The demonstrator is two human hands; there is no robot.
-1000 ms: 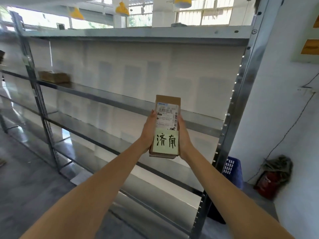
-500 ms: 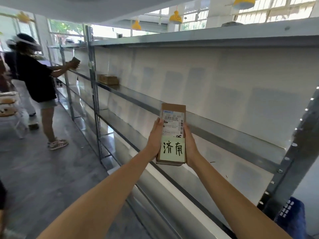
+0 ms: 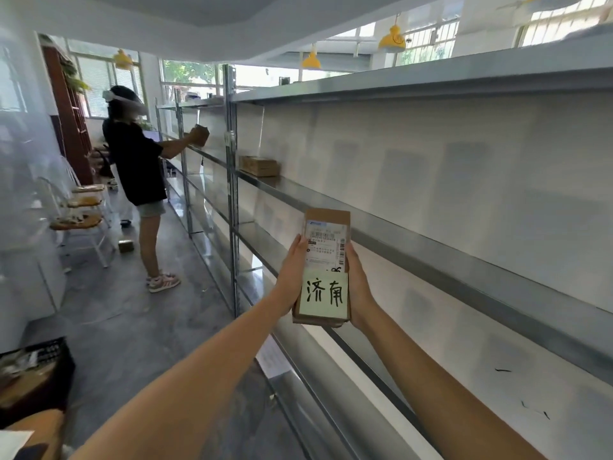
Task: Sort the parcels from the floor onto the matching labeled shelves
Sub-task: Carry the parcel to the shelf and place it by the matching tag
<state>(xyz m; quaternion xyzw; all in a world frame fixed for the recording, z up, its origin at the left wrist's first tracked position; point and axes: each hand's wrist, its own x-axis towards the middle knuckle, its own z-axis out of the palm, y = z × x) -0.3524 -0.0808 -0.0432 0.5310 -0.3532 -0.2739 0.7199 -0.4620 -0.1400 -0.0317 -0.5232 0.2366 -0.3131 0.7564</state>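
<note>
I hold a small brown cardboard parcel (image 3: pixel 326 260) upright in front of me with both arms stretched out. It carries a white shipping label and a pale note with two handwritten characters. My left hand (image 3: pixel 292 277) grips its left edge and my right hand (image 3: pixel 360 287) grips its right edge. Behind the parcel runs a long metal shelf unit (image 3: pixel 431 257) with several bare levels. Another brown parcel (image 3: pixel 259 166) lies on an upper level further left.
A person in a black top (image 3: pixel 136 164) stands down the aisle holding a box at a further shelf. White chairs (image 3: pixel 83 220) line the left wall. A black crate (image 3: pixel 36 376) sits at the lower left. A small box (image 3: pixel 126 246) lies on the grey floor.
My view has swung left along the shelves, bringing the aisle and the other person into sight. The parcel stays held between both hands in the same way.
</note>
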